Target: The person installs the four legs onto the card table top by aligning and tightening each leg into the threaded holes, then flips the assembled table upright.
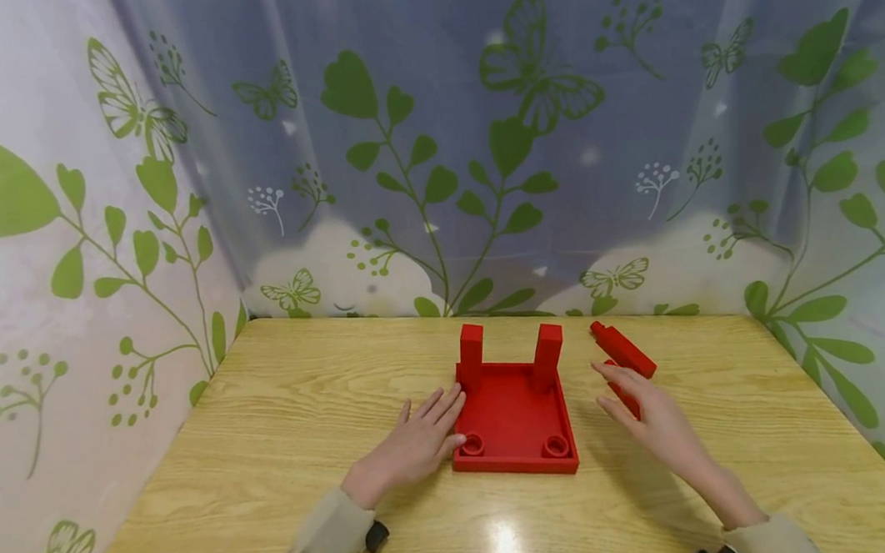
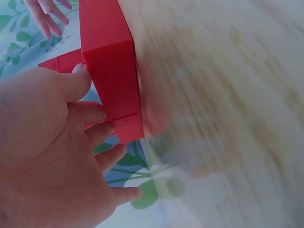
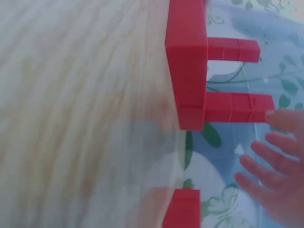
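A red square toy tabletop (image 1: 505, 411) lies upside down, its raised rim facing up. Two square red legs (image 1: 472, 354) stand upright at its far corners, and round sockets (image 1: 556, 446) show at the near ones. My left hand (image 1: 414, 449) rests along the left side, fingers extended against the wall and thumb at the rim. To the right, my right hand (image 1: 664, 428) hovers with loosely spread fingers over a loose red leg (image 1: 626, 396), partly covering it. Just beyond lies another loose leg (image 1: 625, 350) with a narrow peg at one end.
The wooden table (image 1: 305, 384) carries all the red pieces. A patterned curtain (image 1: 438, 185) with green leaves and butterflies hangs along its back edge and both sides.
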`<control>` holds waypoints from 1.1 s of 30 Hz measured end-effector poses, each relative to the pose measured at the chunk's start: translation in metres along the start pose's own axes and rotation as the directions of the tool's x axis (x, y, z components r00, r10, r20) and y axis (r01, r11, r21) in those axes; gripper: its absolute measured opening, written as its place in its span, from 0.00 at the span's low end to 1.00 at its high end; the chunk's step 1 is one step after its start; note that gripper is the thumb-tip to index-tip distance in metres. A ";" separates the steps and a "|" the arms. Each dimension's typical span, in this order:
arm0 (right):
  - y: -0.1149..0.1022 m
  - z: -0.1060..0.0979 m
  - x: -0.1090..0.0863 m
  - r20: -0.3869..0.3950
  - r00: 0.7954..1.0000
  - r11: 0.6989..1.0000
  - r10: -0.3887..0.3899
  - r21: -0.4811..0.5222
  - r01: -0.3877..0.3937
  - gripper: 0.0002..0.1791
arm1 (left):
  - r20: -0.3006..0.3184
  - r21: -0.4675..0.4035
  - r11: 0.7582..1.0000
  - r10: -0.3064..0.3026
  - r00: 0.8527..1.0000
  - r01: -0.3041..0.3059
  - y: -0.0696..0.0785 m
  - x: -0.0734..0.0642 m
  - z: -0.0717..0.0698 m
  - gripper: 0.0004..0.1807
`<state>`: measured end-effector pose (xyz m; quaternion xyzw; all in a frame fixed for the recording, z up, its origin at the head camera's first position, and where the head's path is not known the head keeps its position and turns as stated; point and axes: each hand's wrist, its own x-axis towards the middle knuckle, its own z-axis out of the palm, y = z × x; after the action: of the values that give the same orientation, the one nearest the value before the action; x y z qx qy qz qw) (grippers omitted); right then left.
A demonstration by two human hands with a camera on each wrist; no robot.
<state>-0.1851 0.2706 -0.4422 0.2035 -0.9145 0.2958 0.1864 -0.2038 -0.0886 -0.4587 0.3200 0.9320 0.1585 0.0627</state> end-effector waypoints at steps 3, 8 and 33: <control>0.011 -0.004 -0.003 -0.064 0.997 0.997 0.047 0.071 -0.042 0.27 | -0.003 -0.005 1.000 -0.001 1.000 0.001 0.000 0.000 0.000 0.34; 0.026 -0.013 -0.010 -0.073 0.987 0.982 0.147 0.131 -0.136 0.28 | -0.005 -0.017 1.000 -0.002 1.000 0.002 0.001 -0.001 -0.001 0.34; 0.055 -0.021 -0.012 0.236 0.882 0.913 0.407 -0.066 -0.403 0.40 | -0.031 -0.071 0.998 -0.001 1.000 -0.001 -0.001 -0.003 0.001 0.33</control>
<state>-0.1967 0.3273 -0.4572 0.0417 -0.9550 0.2937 0.0077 -0.2014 -0.0906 -0.4601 0.3153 0.9266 0.1963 0.0594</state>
